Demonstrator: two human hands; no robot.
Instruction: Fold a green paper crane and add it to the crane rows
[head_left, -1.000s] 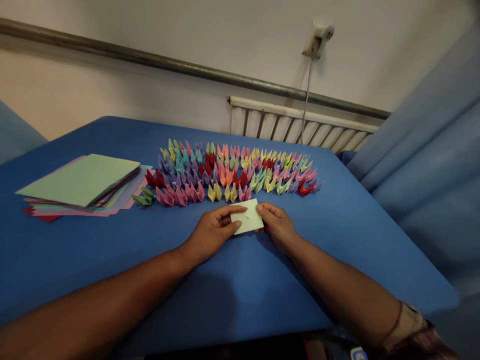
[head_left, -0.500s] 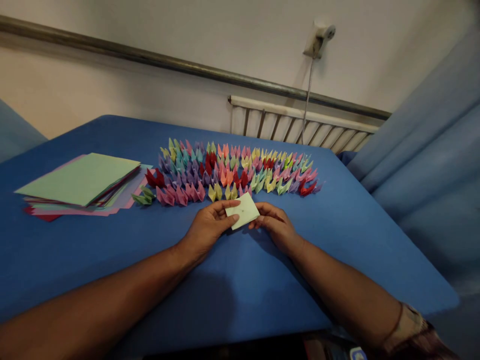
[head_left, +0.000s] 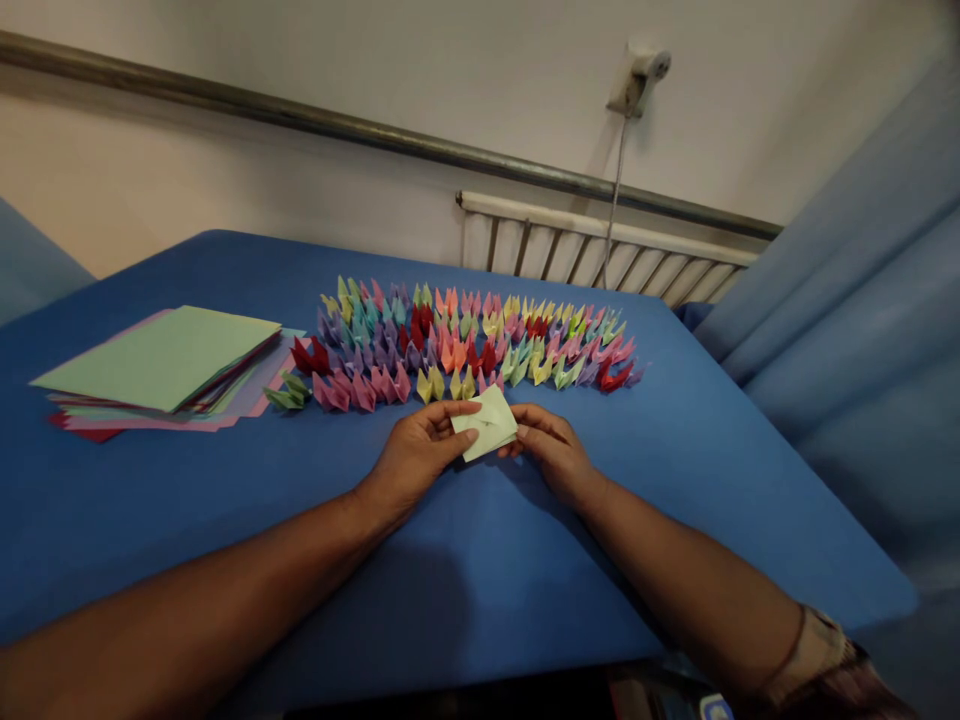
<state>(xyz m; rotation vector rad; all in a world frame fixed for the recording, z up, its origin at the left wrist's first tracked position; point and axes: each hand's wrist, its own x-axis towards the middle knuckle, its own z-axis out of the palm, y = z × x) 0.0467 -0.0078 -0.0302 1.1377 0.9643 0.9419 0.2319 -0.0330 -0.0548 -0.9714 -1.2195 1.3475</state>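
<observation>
— Blue table (head_left: 480, 600), pale wall behind it. What do the hands have?
— One paper (head_left: 487, 422), pale green and folded small, tilted up just off the table near its middle. The left hand (head_left: 416, 455) pinches its left edge, thumb on top and fingers under. The right hand (head_left: 555, 455) has its fingertips closed on the right edge. Two hands, one paper.
— And just beyond it?
— Folded figures (head_left: 465, 340) in tight rows, nearest row just behind the paper. There are dozens, packed too closely for an exact count. They are pink, purple, yellow, red, orange, teal and green.
— Any standing apart?
— One green figure (head_left: 287, 392) sits at the left end of the front row, just beside the stack (head_left: 161, 360).
— One stack?
— One, of flat sheets, slightly fanned, with a pale green sheet on top and pink and red edges showing below. It lies well left of the hands.
— Further out?
— One radiator (head_left: 600, 255) behind the far edge, one rail (head_left: 300, 118) along the wall, one plug (head_left: 634, 75) with a cord hanging down, and a blue curtain (head_left: 862, 300) on the right.
</observation>
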